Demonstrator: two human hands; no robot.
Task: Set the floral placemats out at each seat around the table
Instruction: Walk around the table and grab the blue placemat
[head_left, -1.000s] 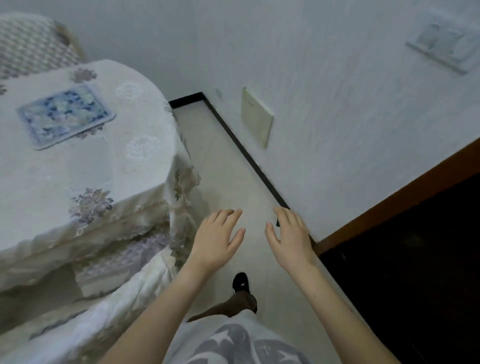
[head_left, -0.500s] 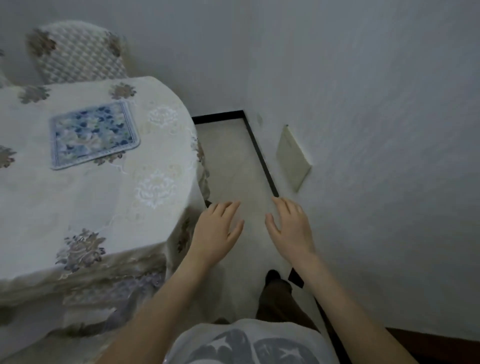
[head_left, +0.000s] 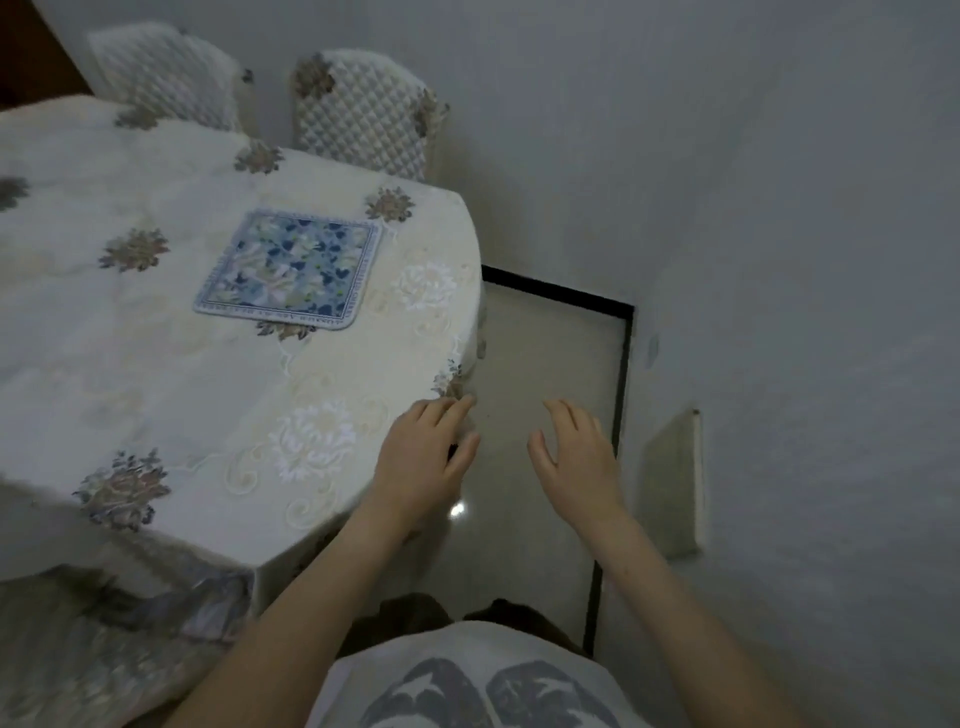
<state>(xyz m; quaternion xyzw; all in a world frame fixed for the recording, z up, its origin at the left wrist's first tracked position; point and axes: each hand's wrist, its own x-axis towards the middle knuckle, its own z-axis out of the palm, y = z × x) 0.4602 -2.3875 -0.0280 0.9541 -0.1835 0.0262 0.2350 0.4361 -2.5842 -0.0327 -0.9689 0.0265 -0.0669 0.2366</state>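
Observation:
One blue floral placemat (head_left: 291, 270) lies flat on the table (head_left: 156, 395), which wears a cream embroidered cloth, near its far right end. My left hand (head_left: 423, 457) hovers open, palm down, over the table's right edge, holding nothing. My right hand (head_left: 576, 462) is open too, fingers spread, over the floor between table and wall. Both hands are well short of the placemat, nearer to me.
Two quilted chair backs (head_left: 363, 111) (head_left: 166, 73) stand behind the table's far side. A white wall (head_left: 779, 208) runs close on the right, with a small panel (head_left: 672, 483) low on it. A narrow strip of pale floor (head_left: 550, 374) lies between table and wall.
The view has swung left: the table and placemat shifted right and toward centre, a second chair came into sight, and the dark doorway left the frame. Both hands stayed open and empty.

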